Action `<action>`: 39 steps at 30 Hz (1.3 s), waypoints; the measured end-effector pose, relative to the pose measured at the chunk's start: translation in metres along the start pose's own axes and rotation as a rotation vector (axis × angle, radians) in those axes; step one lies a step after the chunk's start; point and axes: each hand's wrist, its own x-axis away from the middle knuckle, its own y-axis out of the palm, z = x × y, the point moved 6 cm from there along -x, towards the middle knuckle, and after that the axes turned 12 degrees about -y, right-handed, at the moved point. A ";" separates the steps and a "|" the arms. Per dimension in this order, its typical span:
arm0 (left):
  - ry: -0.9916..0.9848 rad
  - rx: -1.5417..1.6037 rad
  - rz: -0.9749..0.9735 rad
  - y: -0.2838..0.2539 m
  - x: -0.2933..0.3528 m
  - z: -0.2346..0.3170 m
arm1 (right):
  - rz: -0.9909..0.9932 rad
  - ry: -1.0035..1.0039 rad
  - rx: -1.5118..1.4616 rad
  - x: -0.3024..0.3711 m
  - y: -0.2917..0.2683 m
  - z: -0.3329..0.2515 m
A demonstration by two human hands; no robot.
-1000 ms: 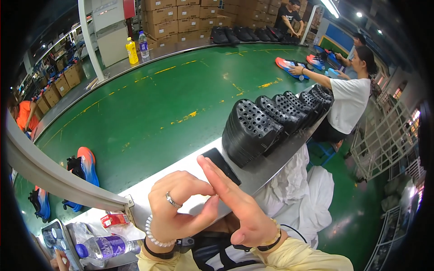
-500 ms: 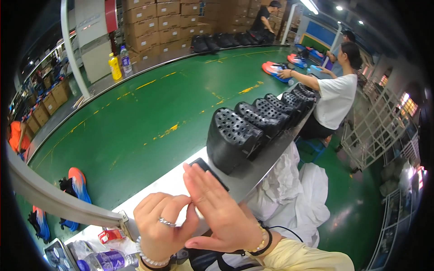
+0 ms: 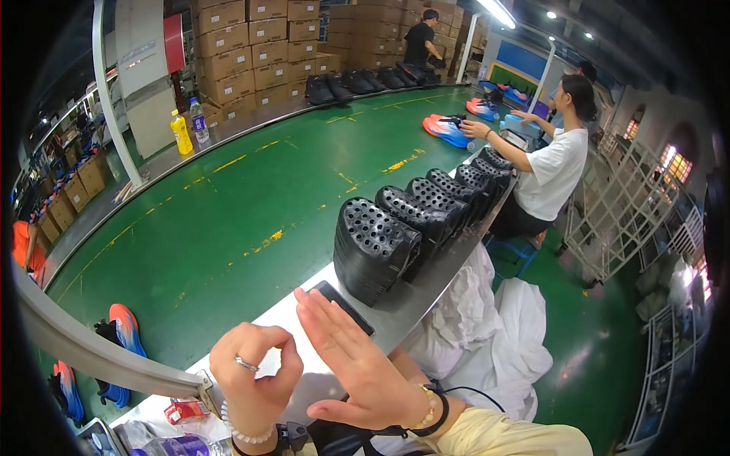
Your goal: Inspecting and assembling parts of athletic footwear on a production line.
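Observation:
My left hand (image 3: 255,380) is raised over the near end of the white bench (image 3: 243,330). Its thumb and fingers curl together into a ring, with bare gap inside and nothing held. Beside it on the right, my right hand (image 3: 353,365) is stretched flat, fingers together and thumb apart, also holding nothing. The two hands are close but separate. Just beyond my right fingers lies a dark phone-like slab (image 3: 346,305). Behind that, a row of stacked black perforated sole-shaped pieces (image 3: 372,254) runs along the bench.
A green conveyor belt (image 3: 220,220) carries orange-and-blue shoes (image 3: 128,330). A grey curved bar (image 3: 106,338) crosses at left. Near me are a red packet (image 3: 185,411) and a purple-labelled bottle (image 3: 182,447). White cloth (image 3: 513,334) hangs right; a co-worker (image 3: 559,171) sits farther along.
My hands have drawn apart: the left fingers no longer touch the right hand and form a rounder ring. The view has shifted slightly, and the shoes on the belt have moved a little.

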 end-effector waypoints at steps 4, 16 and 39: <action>-0.054 0.267 -0.146 0.003 0.000 -0.003 | 0.004 -0.037 -0.086 -0.001 0.003 0.003; 0.001 0.091 -0.152 0.006 -0.005 0.019 | 0.037 -0.017 -0.065 0.001 0.001 0.006; -0.067 0.086 -0.213 0.010 -0.007 0.022 | -0.005 -0.027 -0.158 0.008 0.002 0.017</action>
